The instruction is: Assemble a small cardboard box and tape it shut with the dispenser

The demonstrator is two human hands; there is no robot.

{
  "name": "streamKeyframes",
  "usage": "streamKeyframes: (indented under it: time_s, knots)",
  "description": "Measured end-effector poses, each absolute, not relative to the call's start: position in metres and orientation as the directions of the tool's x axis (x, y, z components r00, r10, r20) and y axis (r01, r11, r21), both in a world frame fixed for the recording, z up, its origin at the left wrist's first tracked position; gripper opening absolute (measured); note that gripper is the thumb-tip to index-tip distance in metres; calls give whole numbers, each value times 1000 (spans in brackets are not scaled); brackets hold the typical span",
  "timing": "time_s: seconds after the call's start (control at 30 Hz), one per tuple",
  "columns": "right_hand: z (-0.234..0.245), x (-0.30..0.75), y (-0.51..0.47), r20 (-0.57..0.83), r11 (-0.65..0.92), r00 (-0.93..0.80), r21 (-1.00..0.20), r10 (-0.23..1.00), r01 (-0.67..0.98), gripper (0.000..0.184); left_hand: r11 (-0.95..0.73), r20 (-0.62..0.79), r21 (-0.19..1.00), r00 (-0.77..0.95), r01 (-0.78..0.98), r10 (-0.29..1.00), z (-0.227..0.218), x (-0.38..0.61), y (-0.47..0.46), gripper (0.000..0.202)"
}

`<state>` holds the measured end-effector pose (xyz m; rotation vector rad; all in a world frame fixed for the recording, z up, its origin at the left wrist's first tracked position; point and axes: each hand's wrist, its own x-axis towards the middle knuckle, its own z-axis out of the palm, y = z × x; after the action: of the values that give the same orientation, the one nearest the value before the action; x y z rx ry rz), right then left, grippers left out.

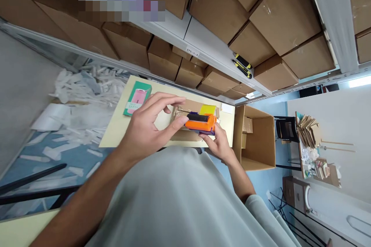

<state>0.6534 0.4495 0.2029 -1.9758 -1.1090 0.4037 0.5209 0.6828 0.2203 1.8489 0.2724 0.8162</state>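
Note:
Over the table my right hand (217, 141) grips an orange handheld device (201, 124) with a long black part along its top and some purple underneath. My left hand (153, 123) has its fingers spread in a wide curve. Its thumb tip is at the device's left end; I cannot tell whether they touch. Behind the device show a yellow piece (208, 109), whose kind I cannot make out, and a brown cardboard box (188, 105), partly hidden. A green box with a pink picture (137, 98) lies left of my left hand.
The pale yellow table (116, 133) stands below a metal shelf (174, 32) full of cardboard boxes. Two yellow-and-black cutters (242, 65) lie on the shelf. An open carton (257, 139) stands to the right. White scraps (87, 96) cover the floor at left.

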Motion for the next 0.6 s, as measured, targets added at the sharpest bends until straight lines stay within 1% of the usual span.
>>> streamKeyframes:
  time_s: [0.07,0.13,0.23,0.3,0.47,0.6]
  knots:
    - [205,657,443,149,-242,497,-732,855,636,26,-506,488,827,760,-246,428,232,521,688,28]
    - [206,661,436,177,-222,444,-670,879,708,21,-531,504,802,786,-274,357,239,521,689,23]
    - [207,666,427,198,-215,381,-560,903,800,17,-511,462,816,836,-269,296,244,523,686,21]
    - [210,669,421,206,-201,345,-509,916,837,15,-479,438,831,864,-284,248,246,525,684,22]
    - [222,673,413,215,-162,278,-438,936,884,11,-419,369,864,918,-280,148,247,528,682,24]
    - [226,676,407,185,-166,260,-409,948,897,14,-403,354,872,926,-276,132,246,527,680,22]
